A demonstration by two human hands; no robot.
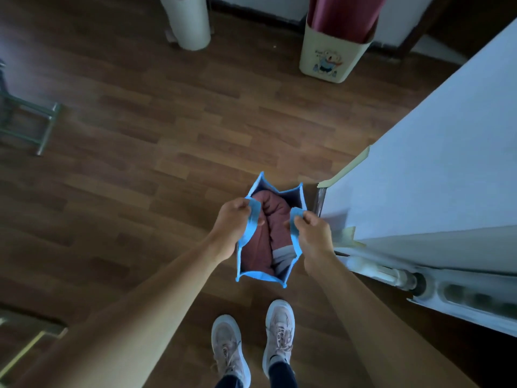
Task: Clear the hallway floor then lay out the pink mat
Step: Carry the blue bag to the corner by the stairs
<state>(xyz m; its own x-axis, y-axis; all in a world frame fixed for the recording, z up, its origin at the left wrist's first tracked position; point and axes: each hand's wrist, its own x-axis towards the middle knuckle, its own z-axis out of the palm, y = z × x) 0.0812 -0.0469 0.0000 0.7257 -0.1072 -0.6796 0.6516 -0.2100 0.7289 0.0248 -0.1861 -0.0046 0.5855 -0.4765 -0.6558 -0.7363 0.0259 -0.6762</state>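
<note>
A blue-trimmed tote bag (pixel 261 277) hangs just above the wooden floor in front of my feet, its mouth pulled wide. Dark red and grey cloth (pixel 261 247) fills it. My left hand (pixel 230 219) is shut on the bag's left blue handle. My right hand (pixel 314 233) grips the right handle. A rolled pink mat (pixel 344 15) stands upright in a cream bin (pixel 330 60) against the far wall.
A white table or cabinet (pixel 447 163) with a metal leg stands close on the right. A white cylindrical bin (pixel 190 23) is by the far wall, a green metal frame (pixel 30 121) at the left edge. My two sneakers (pixel 251 340) stand below the bag.
</note>
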